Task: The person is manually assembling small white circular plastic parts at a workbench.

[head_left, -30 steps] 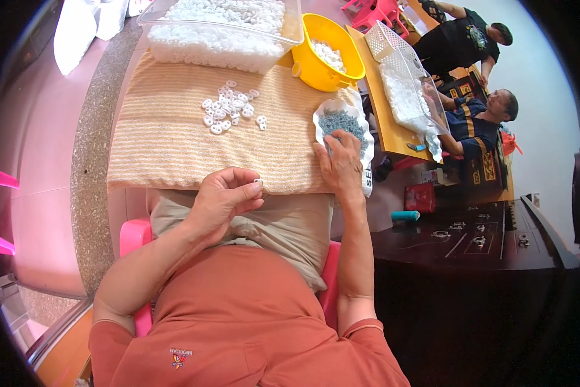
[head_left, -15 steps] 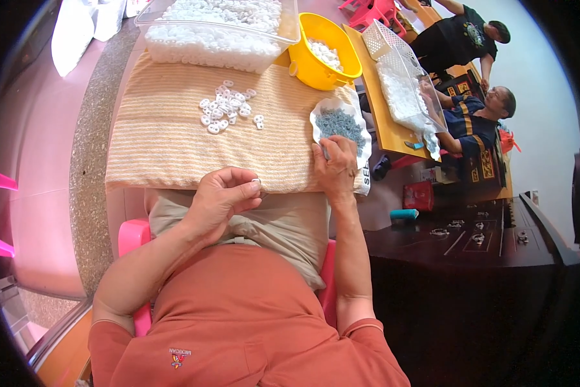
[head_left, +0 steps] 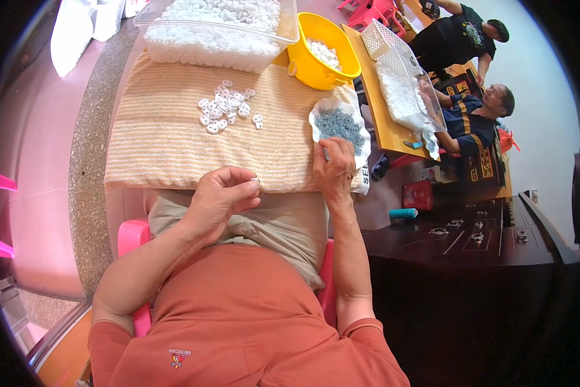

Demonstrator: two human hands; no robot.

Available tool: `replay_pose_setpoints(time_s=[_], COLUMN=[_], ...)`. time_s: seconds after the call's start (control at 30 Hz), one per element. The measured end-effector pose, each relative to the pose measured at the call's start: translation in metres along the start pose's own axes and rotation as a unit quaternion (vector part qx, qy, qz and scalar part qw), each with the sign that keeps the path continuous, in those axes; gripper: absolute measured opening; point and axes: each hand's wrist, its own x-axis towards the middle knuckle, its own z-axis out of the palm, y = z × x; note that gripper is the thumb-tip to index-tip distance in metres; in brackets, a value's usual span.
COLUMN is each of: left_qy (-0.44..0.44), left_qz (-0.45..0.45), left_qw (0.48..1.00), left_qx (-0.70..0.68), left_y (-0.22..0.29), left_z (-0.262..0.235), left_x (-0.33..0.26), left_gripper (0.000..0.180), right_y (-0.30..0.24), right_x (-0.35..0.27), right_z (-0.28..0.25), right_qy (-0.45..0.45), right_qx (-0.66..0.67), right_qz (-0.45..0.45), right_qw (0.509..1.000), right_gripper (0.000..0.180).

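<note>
Over the table's near edge, my left hand [head_left: 225,193] is closed in a pinch, thumb against index finger. A small white plastic piece [head_left: 255,181] shows at its fingertips. My right hand [head_left: 335,169] bends over the near side of a white wavy-rimmed dish [head_left: 363,155], fingers curled together. Something grey shows between its thumb and fingers, too covered to name. The dish holds a heap of tiny grey pieces [head_left: 340,124]. Ahead of my left hand, a loose pile of white oval plastic pieces with holes [head_left: 224,106] lies on the striped cloth [head_left: 167,142].
Behind the pile stands a clear plastic bin [head_left: 219,61] full of white pieces. A yellow tub [head_left: 309,69] beside it holds more. To the right, two people work near another table [head_left: 393,138] with a clear bin. A dark cabinet top [head_left: 425,242] lies nearer, with a teal roll [head_left: 403,213].
My right hand has shifted slightly at the dish's near edge, and its fingers have drawn closer together. The left hand stays put in its pinch. The standing person's arm has moved.
</note>
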Motion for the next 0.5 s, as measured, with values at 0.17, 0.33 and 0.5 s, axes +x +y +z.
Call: replay_pose_setpoints(time_s=[0.17, 0.33, 0.5], left_qy=[0.000, 0.010, 0.001], left_qz=[0.003, 0.019, 0.013], left_qw=[1.000, 1.000, 1.000], left_qx=[0.000, -0.018, -0.020], left_y=[-0.001, -0.003, -0.005], left_z=[0.000, -0.001, -0.002], left_x=[0.000, 0.002, 0.004], left_gripper=[0.013, 0.014, 0.014], right_y=[0.000, -0.002, -0.022], right_x=[0.001, 0.003, 0.005], right_z=[-0.001, -0.004, -0.006], right_qy=[0.018, 0.030, 0.015], right_qx=[0.035, 0.067, 0.208], right_qz=[0.026, 0.040, 0.071], right_qw=[0.999, 0.997, 0.975], right_gripper=[0.007, 0.005, 0.007])
